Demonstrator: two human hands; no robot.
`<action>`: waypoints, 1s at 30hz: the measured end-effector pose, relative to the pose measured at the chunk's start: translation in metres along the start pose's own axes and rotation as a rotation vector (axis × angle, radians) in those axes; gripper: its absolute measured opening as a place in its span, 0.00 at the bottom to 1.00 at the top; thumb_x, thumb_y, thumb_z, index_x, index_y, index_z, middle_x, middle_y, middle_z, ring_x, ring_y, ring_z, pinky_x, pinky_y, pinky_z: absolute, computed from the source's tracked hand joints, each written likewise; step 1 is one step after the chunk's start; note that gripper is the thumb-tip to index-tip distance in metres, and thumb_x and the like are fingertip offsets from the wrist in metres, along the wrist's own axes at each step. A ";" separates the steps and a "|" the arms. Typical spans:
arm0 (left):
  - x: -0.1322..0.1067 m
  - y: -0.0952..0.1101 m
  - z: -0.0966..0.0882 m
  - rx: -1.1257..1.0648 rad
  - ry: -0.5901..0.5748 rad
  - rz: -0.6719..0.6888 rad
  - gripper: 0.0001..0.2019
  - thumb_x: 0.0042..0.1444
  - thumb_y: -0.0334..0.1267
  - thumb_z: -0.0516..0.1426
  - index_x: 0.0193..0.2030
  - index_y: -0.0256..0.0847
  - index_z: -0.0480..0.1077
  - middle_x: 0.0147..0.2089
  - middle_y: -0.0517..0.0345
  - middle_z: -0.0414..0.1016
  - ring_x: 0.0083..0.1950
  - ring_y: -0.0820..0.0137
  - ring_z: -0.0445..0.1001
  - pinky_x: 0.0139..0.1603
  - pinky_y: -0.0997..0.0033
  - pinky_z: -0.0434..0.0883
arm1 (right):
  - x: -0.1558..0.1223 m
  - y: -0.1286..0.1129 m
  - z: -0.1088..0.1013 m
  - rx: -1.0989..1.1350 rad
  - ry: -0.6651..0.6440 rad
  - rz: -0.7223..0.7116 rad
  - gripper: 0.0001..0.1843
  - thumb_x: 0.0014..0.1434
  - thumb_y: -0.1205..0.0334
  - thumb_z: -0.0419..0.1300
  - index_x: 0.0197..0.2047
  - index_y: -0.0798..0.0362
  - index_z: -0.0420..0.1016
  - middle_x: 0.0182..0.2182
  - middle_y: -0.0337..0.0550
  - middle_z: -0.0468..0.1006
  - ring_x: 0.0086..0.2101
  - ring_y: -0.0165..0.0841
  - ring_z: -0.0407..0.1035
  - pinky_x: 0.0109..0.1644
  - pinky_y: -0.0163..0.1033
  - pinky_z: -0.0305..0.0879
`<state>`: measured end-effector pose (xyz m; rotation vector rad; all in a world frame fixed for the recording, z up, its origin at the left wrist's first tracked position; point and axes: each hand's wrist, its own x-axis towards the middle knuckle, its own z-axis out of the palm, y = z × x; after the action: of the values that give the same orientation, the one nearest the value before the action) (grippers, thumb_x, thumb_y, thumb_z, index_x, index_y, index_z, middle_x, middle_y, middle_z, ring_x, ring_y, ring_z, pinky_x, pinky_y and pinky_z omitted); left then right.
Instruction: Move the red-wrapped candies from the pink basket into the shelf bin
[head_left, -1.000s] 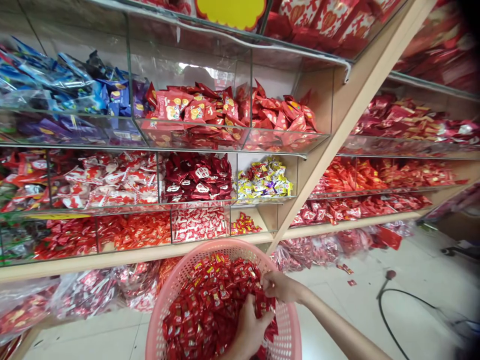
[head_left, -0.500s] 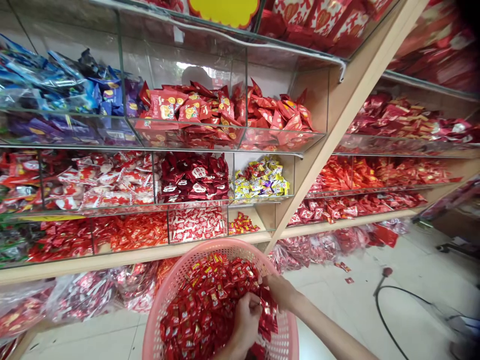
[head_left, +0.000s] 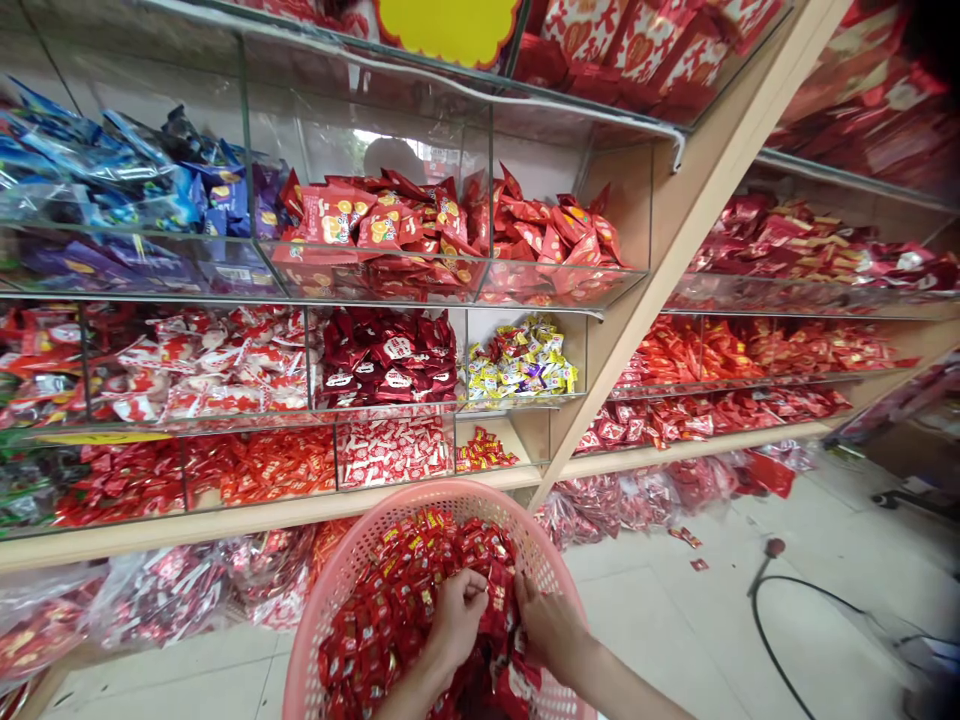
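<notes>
A pink plastic basket (head_left: 341,585) sits low in the middle of the head view, heaped with small red wrapped candies (head_left: 394,600). Both hands are down in the heap, side by side. My left hand (head_left: 454,625) has its fingers curled round a bunch of the red candies. My right hand (head_left: 547,630) is just to its right, fingers bent and closed on candies too. The forearms run off the bottom edge, and the palms are hidden by wrappers.
Glass-fronted shelf bins (head_left: 390,360) hold blue, red, white and yellow (head_left: 521,360) candy packs. Clear bags of sweets (head_left: 165,590) lie under the wooden shelf (head_left: 225,520). A black cable (head_left: 795,600) and a few dropped candies (head_left: 686,540) lie on the tiled floor at right.
Both hands have moved up and left across the heap, from the basket's right rim toward its middle, gathering candies together. The view has shifted slightly.
</notes>
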<state>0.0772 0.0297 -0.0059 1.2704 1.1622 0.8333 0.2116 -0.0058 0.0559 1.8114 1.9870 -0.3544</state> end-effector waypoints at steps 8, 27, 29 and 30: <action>0.004 0.000 0.008 0.164 -0.028 0.006 0.06 0.45 0.28 0.50 0.26 0.39 0.67 0.23 0.64 0.68 0.28 0.72 0.67 0.32 0.74 0.63 | 0.011 -0.009 0.008 0.036 0.067 0.095 0.18 0.52 0.76 0.50 0.42 0.61 0.76 0.42 0.64 0.75 0.38 0.46 0.75 0.37 0.44 0.70; 0.002 0.022 0.011 0.600 -0.131 0.057 0.13 0.51 0.30 0.49 0.39 0.44 0.72 0.44 0.52 0.73 0.46 0.62 0.71 0.48 0.67 0.63 | 0.006 -0.024 -0.233 0.067 0.756 -0.231 0.11 0.64 0.59 0.46 0.42 0.52 0.66 0.38 0.46 0.72 0.40 0.36 0.70 0.38 0.37 0.64; -0.002 0.021 0.012 0.485 -0.111 0.074 0.09 0.52 0.32 0.52 0.36 0.46 0.72 0.43 0.55 0.73 0.45 0.63 0.71 0.48 0.67 0.64 | 0.021 -0.038 -0.264 0.039 0.843 -0.232 0.11 0.63 0.58 0.48 0.46 0.53 0.63 0.41 0.46 0.70 0.42 0.36 0.68 0.39 0.38 0.64; -0.004 0.021 0.012 0.429 -0.104 0.076 0.07 0.54 0.34 0.53 0.37 0.46 0.72 0.44 0.56 0.73 0.46 0.63 0.71 0.48 0.66 0.65 | 0.030 -0.045 -0.277 0.020 0.866 -0.224 0.13 0.62 0.55 0.51 0.46 0.54 0.62 0.42 0.47 0.69 0.43 0.37 0.67 0.40 0.38 0.65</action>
<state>0.0907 0.0256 0.0148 1.6962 1.2548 0.5794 0.1268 0.1431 0.2796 1.9392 2.7549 0.4390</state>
